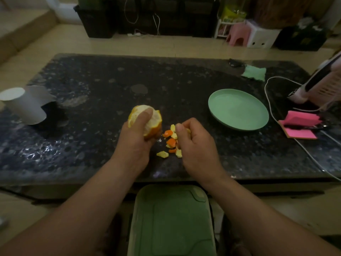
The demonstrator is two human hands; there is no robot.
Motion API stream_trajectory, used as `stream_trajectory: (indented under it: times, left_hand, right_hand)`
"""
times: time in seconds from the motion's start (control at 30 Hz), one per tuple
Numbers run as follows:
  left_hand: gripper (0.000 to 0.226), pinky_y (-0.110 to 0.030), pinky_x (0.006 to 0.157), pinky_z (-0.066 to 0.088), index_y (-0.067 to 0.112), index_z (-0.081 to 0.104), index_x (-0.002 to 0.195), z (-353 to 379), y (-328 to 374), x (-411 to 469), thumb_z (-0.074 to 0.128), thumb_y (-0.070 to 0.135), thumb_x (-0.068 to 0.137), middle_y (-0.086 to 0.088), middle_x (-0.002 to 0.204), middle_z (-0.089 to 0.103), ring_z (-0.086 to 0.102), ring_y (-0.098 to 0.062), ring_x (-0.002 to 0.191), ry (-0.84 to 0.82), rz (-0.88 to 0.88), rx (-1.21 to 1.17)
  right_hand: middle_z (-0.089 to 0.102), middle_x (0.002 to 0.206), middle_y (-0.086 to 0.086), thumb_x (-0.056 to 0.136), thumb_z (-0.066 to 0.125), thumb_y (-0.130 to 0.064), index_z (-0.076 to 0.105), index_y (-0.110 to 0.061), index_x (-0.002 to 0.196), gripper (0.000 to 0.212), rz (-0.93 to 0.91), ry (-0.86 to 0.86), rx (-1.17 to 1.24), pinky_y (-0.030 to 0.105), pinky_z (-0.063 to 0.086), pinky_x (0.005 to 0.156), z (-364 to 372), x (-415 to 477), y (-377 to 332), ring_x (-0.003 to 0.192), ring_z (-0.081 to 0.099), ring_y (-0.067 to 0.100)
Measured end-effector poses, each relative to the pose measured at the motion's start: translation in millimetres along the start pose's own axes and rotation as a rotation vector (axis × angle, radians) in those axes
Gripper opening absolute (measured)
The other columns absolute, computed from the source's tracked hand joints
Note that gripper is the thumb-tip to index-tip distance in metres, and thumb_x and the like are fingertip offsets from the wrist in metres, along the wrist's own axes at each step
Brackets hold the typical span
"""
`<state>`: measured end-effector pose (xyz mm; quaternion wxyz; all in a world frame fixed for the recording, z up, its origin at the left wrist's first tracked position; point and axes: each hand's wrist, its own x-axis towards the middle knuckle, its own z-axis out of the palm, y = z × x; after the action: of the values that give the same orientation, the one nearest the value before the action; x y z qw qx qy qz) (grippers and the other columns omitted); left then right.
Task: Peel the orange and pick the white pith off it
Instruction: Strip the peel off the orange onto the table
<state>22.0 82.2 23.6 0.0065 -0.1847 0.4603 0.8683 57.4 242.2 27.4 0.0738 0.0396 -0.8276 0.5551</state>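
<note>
Over the middle of the dark, speckled stone tabletop (pixel 88 100), your left hand (pixel 135 141) holds the orange (pixel 147 117) just above the surface. Its fingers wrap behind the fruit and the thumb lies across the pale face. Glossy orange rind shows only along the left rim and the underside; the rest is matt, cream-white and fibrous.

Your right hand (pixel 197 145) hovers just beside it, fingers curled in and pinching what looks like a pale scrap (pixel 188 130), though most of it is hidden. Beneath lies a loose scatter of peel pieces (pixel 170 142), small and ragged, some bright side up, some pale.

Watch that left thumb. Pressed too hard into soft, skinless flesh, it would likely split a segment and wet your grip, and a slick round fruit can roll out of your hand. Pith torn in thick strips may take membrane with it. The scraps lie near the front edge, well apart from the smooth green plate (pixel 238 124), so a careless sweep of the wrist could push them off.
</note>
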Motion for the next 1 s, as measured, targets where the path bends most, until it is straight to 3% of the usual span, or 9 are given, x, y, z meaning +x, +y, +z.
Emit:
stream_trajectory:
  times: [0.07,0.13,0.2,0.3,0.5,0.6,0.73,0.9,1.0]
  left_hand:
    - [0.064,-0.032,0.067,0.062,0.014,0.062,0.141,-6.2,3.5,5.3,0.085,0.038,0.087,-0.014,0.132,0.074,0.075,-0.026,0.11,0.052,-0.034,0.02]
    - [0.077,-0.033,0.067,0.062,0.023,0.062,0.14,-8.3,4.3,4.1,0.09,0.05,0.073,-0.004,0.126,0.078,0.077,-0.019,0.107,0.024,-0.104,0.139]
    - [0.078,-0.03,0.065,0.062,0.023,0.061,0.14,-7.2,0.7,2.7,0.089,0.048,0.072,-0.001,0.122,0.079,0.08,-0.015,0.098,-0.021,-0.153,0.189]
    - [0.068,-0.03,0.068,0.064,0.013,0.059,0.141,-5.3,-2.5,2.7,0.089,0.033,0.083,-0.008,0.122,0.079,0.081,-0.017,0.095,-0.029,-0.176,0.17]
    - [0.093,-0.044,0.08,0.067,0.013,0.054,0.146,-8.2,-3.4,3.9,0.101,0.035,0.068,-0.014,0.131,0.073,0.08,-0.028,0.105,-0.031,-0.209,0.165]
    - [0.076,-0.046,0.087,0.066,0.015,0.06,0.141,-6.2,-2.2,1.6,0.094,0.038,0.077,-0.013,0.125,0.078,0.079,-0.029,0.107,-0.08,-0.223,0.177]
    - [0.076,-0.053,0.1,0.061,0.01,0.061,0.142,-6.6,-2.6,-0.1,0.092,0.045,0.081,-0.017,0.129,0.076,0.076,-0.035,0.114,-0.149,-0.263,0.175]
    - [0.099,-0.047,0.083,0.066,0.014,0.057,0.145,-6.5,2.5,-1.1,0.099,0.052,0.064,-0.015,0.132,0.074,0.079,-0.03,0.109,-0.163,-0.242,0.318]
    - [0.083,-0.048,0.084,0.066,0.015,0.06,0.141,-4.0,5.3,-5.6,0.095,0.049,0.074,-0.014,0.128,0.076,0.079,-0.029,0.108,-0.172,-0.221,0.319]
  right_hand:
    - [0.065,0.079,-0.01,0.108,0.056,-0.037,0.065,-0.023,0.098,0.02,0.009,-0.084,-0.219,0.026,0.051,0.065,-4.9,5.5,12.8,0.073,0.06,0.001]
    - [0.07,0.1,-0.007,0.109,0.054,-0.033,0.069,-0.024,0.109,0.018,0.02,-0.207,-0.485,0.037,0.056,0.081,-6.4,11.2,26.8,0.092,0.066,0.01]
    - [0.067,0.117,-0.002,0.109,0.052,-0.026,0.071,-0.024,0.121,0.023,0.019,-0.271,-0.582,0.034,0.052,0.088,-4.7,14.2,34.2,0.106,0.064,0.017]
    - [0.061,0.122,-0.001,0.11,0.05,-0.022,0.07,-0.027,0.129,0.028,0.041,-0.289,-0.578,0.025,0.042,0.083,-4.3,16.4,35.6,0.109,0.061,0.017]
    - [0.045,0.118,-0.008,0.107,0.055,-0.041,0.057,-0.042,0.143,0.036,0.064,-0.229,-0.546,0.029,0.043,0.084,-3.7,15.6,32.7,0.108,0.061,0.018]
    - [0.058,0.115,-0.015,0.1,0.057,-0.059,0.058,-0.037,0.135,0.042,0.083,-0.165,-0.341,0.036,0.057,0.085,-5.1,13.0,17.0,0.101,0.065,0.007]
    - [0.067,0.111,-0.017,0.099,0.065,-0.055,0.052,-0.034,0.14,0.048,0.074,-0.301,-0.208,0.03,0.061,0.084,-2.5,2.4,5.3,0.095,0.069,0.0]
    - [0.071,0.102,-0.018,0.104,0.058,-0.049,0.062,-0.035,0.131,0.03,0.023,-0.284,-0.193,0.023,0.058,0.077,-11.7,8.5,3.3,0.092,0.068,-0.004]
    - [0.071,0.098,-0.01,0.108,0.051,-0.048,0.062,-0.029,0.12,0.025,-0.003,-0.276,-0.186,0.038,0.059,0.079,-10.8,7.5,2.5,0.09,0.068,0.006]
